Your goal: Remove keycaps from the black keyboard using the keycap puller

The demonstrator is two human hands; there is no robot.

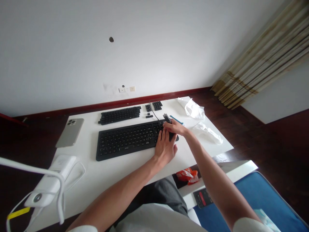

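Observation:
A black keyboard (pixel 127 139) with its keycaps taken off lies at a slant on the white table. My left hand (pixel 165 146) rests flat on its right end, fingers stretched over the number pad area. Just above it, my right hand (pixel 175 127) is closed around a slim black tool with a pale grey tip (pixel 166 117); its lower part is hidden by my hands. Loose black keycaps (pixel 120 115) stand in rows behind the keyboard, with smaller groups of keycaps (pixel 157 105) farther right. A thin blue tool (pixel 176 120) lies beyond my right hand.
On the table (pixel 91 180) are a phone (pixel 70 132), a white power strip (pixel 51 180) with cables at left, and crumpled white wrappers (pixel 193 109) at right. Below sit an open drawer with an orange packet (pixel 187 175) and a blue seat (pixel 263 199).

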